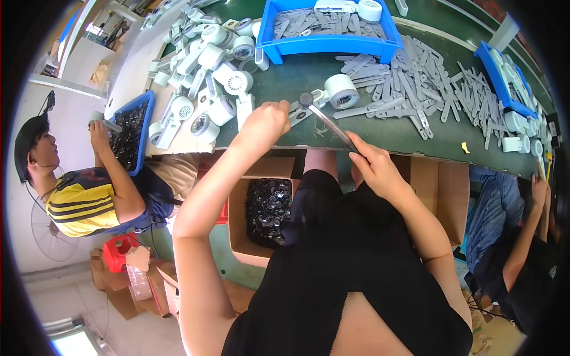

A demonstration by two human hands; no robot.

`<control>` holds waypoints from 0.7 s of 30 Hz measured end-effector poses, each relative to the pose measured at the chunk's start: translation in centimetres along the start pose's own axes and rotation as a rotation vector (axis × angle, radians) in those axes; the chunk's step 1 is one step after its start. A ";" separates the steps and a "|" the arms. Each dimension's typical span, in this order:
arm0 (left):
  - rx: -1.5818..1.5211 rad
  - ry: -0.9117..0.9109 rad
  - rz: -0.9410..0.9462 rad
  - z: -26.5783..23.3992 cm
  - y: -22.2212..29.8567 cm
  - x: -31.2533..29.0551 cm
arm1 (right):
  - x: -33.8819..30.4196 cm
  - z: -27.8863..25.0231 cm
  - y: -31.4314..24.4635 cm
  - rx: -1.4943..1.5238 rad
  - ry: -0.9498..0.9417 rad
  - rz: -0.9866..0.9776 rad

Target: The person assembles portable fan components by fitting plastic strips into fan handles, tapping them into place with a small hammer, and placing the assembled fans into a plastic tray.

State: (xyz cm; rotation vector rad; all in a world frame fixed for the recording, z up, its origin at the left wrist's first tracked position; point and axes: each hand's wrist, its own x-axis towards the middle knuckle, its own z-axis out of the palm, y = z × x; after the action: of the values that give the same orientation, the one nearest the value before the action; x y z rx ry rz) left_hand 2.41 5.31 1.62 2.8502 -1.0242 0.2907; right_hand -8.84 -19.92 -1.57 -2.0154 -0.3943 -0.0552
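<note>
My left hand [266, 122] is closed round the handle end of a white handheld fan [342, 90], which lies on the green table with its round head to the right. In my right hand [376, 167] is a small hammer [331, 126] with a silver shaft and a dark round head. The hammer head is over the fan's handle; whether they touch I cannot tell. To the left, several white fans [212, 59] are heaped. Flat grey strips [409, 83], shaped like handle covers, are piled on the right.
A blue bin [332, 46] holding grey strips stands at the back. Below the table edge is a cardboard box [249, 256] of dark round parts. A person [83, 196] on the left holds a fan beside a blue tray [142, 133]. Another person [510, 261] works at right.
</note>
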 end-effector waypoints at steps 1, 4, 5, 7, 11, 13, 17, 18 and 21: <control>0.052 0.054 0.011 0.1 0.2 -0.1 | 0.0 -0.1 -0.1 0.022 -0.009 0.005; -0.022 0.193 0.015 0.9 0.2 -0.5 | -0.7 -0.2 0.2 0.052 -0.011 0.003; -0.020 0.193 0.018 1.2 0.0 -0.7 | -0.9 -0.1 0.3 0.059 -0.006 -0.002; -0.130 0.336 0.055 1.5 -0.4 -0.8 | -1.0 0.1 0.9 -0.009 0.062 -0.136; -0.348 0.313 -0.096 1.6 -0.1 -1.4 | -1.5 -2.6 0.5 -0.363 -0.096 -0.214; -0.577 0.249 -0.297 1.9 -0.2 -1.6 | -0.9 -3.7 0.0 -0.478 -0.079 -0.330; -0.619 0.253 -0.276 2.0 -0.5 -1.8 | 1.1 -3.2 -0.8 -0.590 -0.179 -0.579; -0.628 0.230 -0.290 2.1 -0.6 -1.9 | 1.8 -2.6 -1.2 -0.597 -0.180 -0.617; -0.673 0.188 -0.298 1.8 -1.2 -1.9 | 3.8 -0.7 -2.0 -0.731 -0.274 -0.687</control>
State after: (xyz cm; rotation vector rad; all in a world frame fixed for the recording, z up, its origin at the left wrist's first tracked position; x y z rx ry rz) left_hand 1.98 7.18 -0.58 2.2610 -0.5138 0.1441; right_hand -5.77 -18.76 1.26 -2.4984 -1.3912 -0.3990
